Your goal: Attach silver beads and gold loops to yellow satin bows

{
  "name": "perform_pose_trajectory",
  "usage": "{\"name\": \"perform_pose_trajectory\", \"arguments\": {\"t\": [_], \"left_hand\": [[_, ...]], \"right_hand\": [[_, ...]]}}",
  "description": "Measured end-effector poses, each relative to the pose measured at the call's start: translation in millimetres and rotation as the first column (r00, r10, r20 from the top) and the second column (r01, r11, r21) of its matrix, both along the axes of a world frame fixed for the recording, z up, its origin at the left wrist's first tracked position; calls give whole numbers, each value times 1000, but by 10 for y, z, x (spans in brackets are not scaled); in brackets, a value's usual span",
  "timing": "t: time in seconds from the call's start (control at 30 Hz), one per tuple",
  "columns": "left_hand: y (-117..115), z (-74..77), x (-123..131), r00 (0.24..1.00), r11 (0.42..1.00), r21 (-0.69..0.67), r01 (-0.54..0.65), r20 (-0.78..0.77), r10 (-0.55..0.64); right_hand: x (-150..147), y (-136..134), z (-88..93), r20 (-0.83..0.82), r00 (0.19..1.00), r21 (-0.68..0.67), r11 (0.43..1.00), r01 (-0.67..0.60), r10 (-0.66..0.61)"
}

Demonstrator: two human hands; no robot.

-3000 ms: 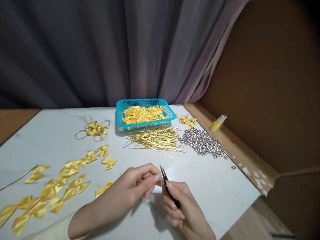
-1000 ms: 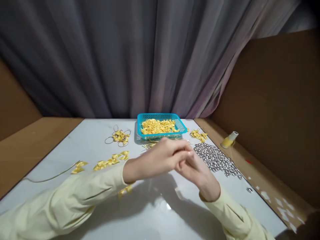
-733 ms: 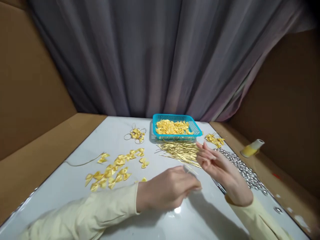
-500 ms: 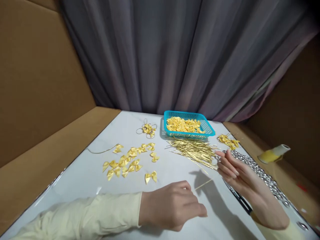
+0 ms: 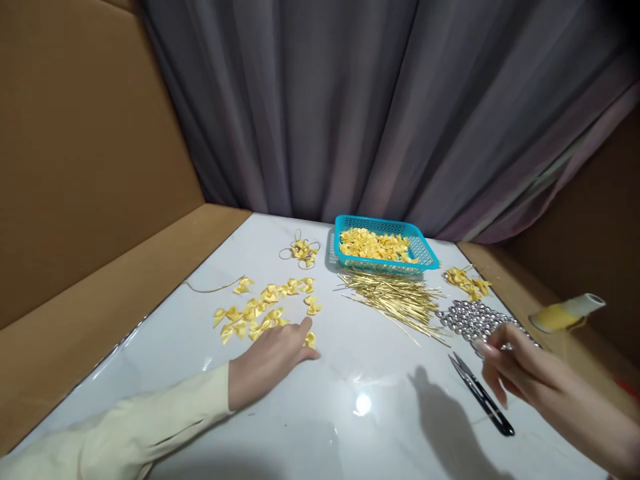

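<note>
Yellow and partly hidden, one bow [image 5: 311, 341] lay on the desk [image 5: 380, 373] between the parted fingers of the left hand [image 5: 273, 357], the nearer hand; I couldn't make out its long axis, nor whether skin touched it. Another bow [image 5: 313, 306] sat just beyond, a loose cluster of bows [image 5: 255, 308] past the knuckles. The right hand [image 5: 530, 370] hung curled near black snips [image 5: 495, 415] and silver beads [image 5: 470, 319], gripping I couldn't tell what, if anything. Gold wires [image 5: 395, 299] lay farther off, before the blue basket [image 5: 430, 263].
</note>
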State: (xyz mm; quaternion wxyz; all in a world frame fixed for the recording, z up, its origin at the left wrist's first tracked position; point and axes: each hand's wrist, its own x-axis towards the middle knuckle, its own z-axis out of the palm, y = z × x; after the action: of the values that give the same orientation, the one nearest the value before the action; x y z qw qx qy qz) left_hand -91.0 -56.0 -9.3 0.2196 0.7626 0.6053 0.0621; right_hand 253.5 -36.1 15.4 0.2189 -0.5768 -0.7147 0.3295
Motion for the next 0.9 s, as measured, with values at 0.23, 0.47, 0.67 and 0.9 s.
{"name": "perform_pose_trajectory", "arguments": {"t": [0.23, 0.47, 0.67, 0.9], "left_hand": [[76, -121, 192, 999, 999, 36, -34, 6, 33], [271, 169, 358, 961, 996, -80, 29, 276, -6], [593, 661, 456, 853, 973, -104, 205, 507, -126], [691, 881, 505, 688, 946, -248, 209, 725, 38]], "right_hand": [[-35, 166, 311, 141, 990, 292, 954, -71, 30], [-200, 294, 405, 22, 999, 361, 931, -51, 46], [-517, 311, 418, -115, 981, 318, 941, -115, 159], [-745, 348, 446, -288, 944, 267, 960, -83, 162]]}}
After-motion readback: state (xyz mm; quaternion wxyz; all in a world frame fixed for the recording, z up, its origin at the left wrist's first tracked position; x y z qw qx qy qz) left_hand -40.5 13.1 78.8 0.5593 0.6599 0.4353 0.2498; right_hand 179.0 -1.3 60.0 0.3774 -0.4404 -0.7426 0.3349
